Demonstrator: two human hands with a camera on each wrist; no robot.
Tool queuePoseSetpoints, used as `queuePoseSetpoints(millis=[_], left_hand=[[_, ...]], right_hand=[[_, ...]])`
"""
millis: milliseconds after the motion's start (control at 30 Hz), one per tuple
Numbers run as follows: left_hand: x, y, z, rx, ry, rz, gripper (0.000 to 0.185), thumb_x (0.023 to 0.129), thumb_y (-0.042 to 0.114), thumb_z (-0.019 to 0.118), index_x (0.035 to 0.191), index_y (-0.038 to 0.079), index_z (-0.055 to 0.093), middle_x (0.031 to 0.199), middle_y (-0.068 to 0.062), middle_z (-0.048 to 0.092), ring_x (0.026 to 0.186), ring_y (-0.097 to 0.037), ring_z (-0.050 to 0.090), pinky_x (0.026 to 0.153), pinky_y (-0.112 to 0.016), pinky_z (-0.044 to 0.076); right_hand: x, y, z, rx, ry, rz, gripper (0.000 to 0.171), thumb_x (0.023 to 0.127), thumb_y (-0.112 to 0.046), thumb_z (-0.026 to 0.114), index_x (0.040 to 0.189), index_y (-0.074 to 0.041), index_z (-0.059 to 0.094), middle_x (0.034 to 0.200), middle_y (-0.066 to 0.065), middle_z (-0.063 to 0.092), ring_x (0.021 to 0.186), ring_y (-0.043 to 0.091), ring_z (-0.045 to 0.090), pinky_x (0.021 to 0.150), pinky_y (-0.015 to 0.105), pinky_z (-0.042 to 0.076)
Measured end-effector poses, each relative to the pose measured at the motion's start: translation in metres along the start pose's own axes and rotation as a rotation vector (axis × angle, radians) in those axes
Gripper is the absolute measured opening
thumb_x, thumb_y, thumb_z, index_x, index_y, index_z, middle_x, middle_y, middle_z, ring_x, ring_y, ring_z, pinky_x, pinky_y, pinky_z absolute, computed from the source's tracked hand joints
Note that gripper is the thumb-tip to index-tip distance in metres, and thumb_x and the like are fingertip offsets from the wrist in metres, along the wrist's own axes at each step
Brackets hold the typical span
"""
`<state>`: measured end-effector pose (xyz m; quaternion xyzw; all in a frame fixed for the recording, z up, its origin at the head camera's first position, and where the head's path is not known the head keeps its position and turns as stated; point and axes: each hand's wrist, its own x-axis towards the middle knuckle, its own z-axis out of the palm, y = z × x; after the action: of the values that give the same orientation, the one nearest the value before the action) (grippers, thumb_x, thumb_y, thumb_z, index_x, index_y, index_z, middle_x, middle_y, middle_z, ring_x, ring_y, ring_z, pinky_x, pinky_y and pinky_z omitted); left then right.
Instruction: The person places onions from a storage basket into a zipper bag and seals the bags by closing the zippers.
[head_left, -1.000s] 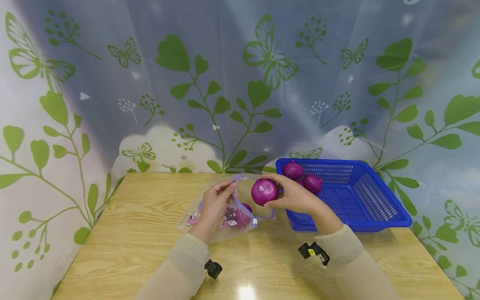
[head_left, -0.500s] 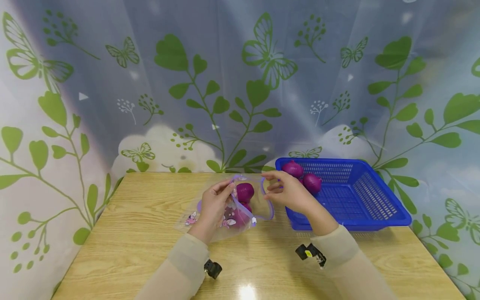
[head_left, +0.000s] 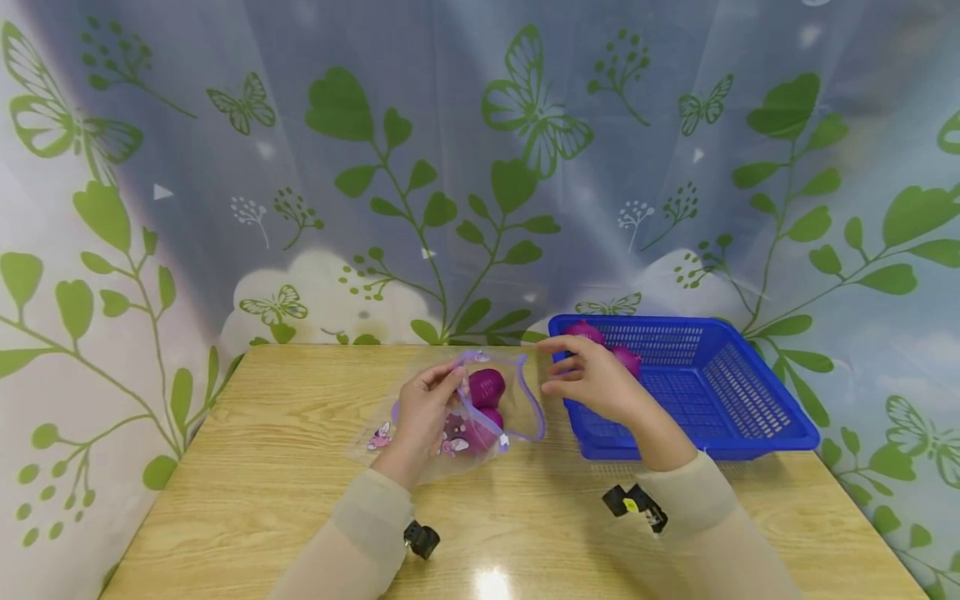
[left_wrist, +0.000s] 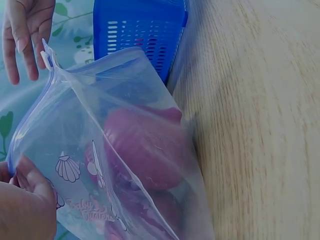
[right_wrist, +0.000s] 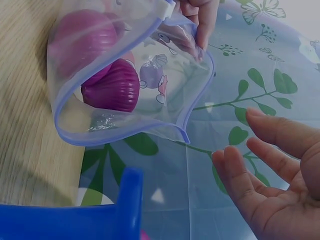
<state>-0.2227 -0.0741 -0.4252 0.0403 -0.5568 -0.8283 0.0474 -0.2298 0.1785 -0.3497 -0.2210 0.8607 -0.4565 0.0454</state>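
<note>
A clear zip bag with a purple rim and printed pictures lies on the table, its mouth gaping toward the right. Red onions sit inside it; through the plastic in the left wrist view an onion bulges against the side. My left hand pinches the bag's rim between thumb and fingers. Apart from the bag, my right hand hovers between its mouth and the blue basket, fingers spread and holding nothing, as the right wrist view also shows for this hand.
To the right stands the blue plastic basket, with red onions at its left end, partly behind my right hand. Behind the wooden table hangs a curtain printed with leaves and butterflies.
The right hand let go of an onion, which is now in the bag with the others. That hand then drew back right toward the basket. The left hand keeps its pinch on the rim.
</note>
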Motion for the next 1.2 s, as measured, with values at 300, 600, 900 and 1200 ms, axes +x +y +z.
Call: queuePoseSetpoints(millis=[300,600,900,1200], left_hand=[[0.001,-0.004,-0.005,0.005,-0.009,-0.004,0.027,0.096,0.007,0.068,0.12,-0.004,0.066,0.086,-0.001,0.068,0.068,-0.008,0.057,0.059,-0.016,0.046],[0.0,0.001,-0.003,-0.017,-0.033,-0.006,0.026,0.096,0.008,0.067,0.119,-0.005,0.067,0.084,-0.003,0.067,0.07,-0.01,0.059,0.062,-0.017,0.049],[0.001,0.013,0.002,-0.041,-0.041,0.008,0.03,0.097,0.007,0.065,0.121,-0.011,0.062,0.078,-0.002,0.066,0.068,-0.01,0.059,0.059,-0.017,0.047],[0.005,0.031,0.008,-0.088,-0.045,0.019,0.027,0.097,0.004,0.064,0.121,-0.008,0.064,0.082,-0.003,0.066,0.072,-0.011,0.06,0.064,-0.018,0.051]], right_hand=[[-0.003,0.002,-0.003,-0.035,0.002,0.004,0.055,0.089,-0.005,0.076,0.14,-0.008,0.055,0.135,0.018,0.055,0.114,0.035,0.062,0.09,0.043,0.057],[-0.008,0.006,-0.01,-0.049,0.026,0.001,0.055,0.088,-0.006,0.077,0.139,-0.005,0.055,0.133,0.019,0.055,0.114,0.039,0.062,0.091,0.043,0.057],[-0.012,0.011,-0.016,-0.04,0.02,0.013,0.056,0.089,-0.005,0.076,0.14,-0.003,0.053,0.131,0.021,0.058,0.115,0.04,0.061,0.092,0.043,0.056],[-0.018,0.02,-0.028,0.01,0.021,0.043,0.056,0.09,0.001,0.073,0.141,0.003,0.05,0.133,0.029,0.054,0.118,0.044,0.058,0.089,0.038,0.058]])
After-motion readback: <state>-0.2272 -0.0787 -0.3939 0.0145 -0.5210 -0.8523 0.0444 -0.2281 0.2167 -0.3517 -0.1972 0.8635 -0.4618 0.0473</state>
